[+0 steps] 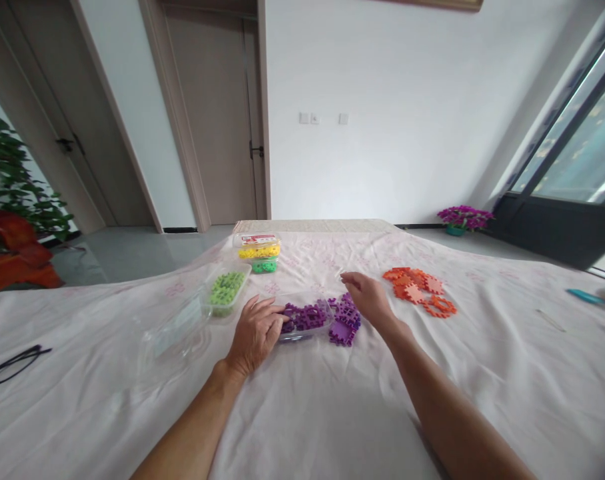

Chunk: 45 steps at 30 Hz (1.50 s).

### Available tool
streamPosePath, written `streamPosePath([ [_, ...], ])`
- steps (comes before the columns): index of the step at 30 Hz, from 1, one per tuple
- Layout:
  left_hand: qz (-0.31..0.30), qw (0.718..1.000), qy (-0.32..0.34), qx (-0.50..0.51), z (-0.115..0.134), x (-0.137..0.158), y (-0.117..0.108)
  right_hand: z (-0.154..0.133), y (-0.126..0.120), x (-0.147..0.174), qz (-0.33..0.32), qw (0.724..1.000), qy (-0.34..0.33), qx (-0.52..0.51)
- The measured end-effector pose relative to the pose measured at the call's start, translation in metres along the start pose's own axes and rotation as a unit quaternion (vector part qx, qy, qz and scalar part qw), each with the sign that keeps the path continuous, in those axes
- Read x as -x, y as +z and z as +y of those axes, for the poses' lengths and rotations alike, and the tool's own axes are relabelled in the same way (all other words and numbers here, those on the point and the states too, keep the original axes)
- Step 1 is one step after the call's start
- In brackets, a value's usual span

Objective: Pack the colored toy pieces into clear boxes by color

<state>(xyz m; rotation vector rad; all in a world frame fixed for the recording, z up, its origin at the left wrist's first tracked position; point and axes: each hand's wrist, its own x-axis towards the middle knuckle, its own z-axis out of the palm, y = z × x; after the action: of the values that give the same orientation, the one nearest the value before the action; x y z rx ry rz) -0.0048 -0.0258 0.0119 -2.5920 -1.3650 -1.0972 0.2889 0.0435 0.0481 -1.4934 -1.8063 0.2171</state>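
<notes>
Observed left hand (256,335) partly open, fingers bent, touching left end of clear plastic tub (310,333) of purple interlocking pieces (307,317); cannot confirm any grip. Read tub's long axis as running rightward from left hand toward right hand (370,297). Logged loose purple pieces (343,332) just beside tub's right end, to near left of right hand, nearer to right than left. Noted right fingertips drawn together; cannot tell contents. Located orange gear-edged pieces (413,292) right of right hand, apart.
</notes>
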Motion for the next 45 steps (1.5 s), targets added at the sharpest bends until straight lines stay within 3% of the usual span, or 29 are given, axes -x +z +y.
streamPosePath([
  [6,0.04,0.998,-0.027,-0.027,-0.007,0.001,0.001,0.041,-0.012,0.002,-0.025,0.997,0.04,0.059],
  [12,0.076,0.995,-0.056,-0.016,-0.015,0.004,0.004,0.061,-0.005,0.009,-0.082,0.994,-0.015,0.075],
  [16,0.076,0.995,-0.059,0.0,-0.016,0.004,0.007,0.064,-0.002,0.009,-0.126,0.987,-0.059,0.082],
  [24,0.072,0.996,-0.058,0.005,-0.016,0.004,0.005,0.061,-0.011,0.01,-0.179,0.974,-0.072,0.121],
  [32,0.06,0.996,-0.059,0.023,-0.014,0.003,0.002,0.059,-0.016,0.008,-0.19,0.967,0.014,0.17],
  [35,0.055,0.996,-0.059,0.031,-0.014,0.003,0.002,0.055,-0.019,0.01,-0.168,0.97,0.018,0.176],
  [40,0.054,0.996,-0.057,0.048,-0.014,0.003,0.004,0.044,-0.02,0.01,-0.062,0.973,0.038,0.218],
  [45,0.07,0.993,-0.061,0.069,-0.014,0.003,0.005,0.02,-0.009,0.007,-0.051,0.994,-0.003,0.1],
])
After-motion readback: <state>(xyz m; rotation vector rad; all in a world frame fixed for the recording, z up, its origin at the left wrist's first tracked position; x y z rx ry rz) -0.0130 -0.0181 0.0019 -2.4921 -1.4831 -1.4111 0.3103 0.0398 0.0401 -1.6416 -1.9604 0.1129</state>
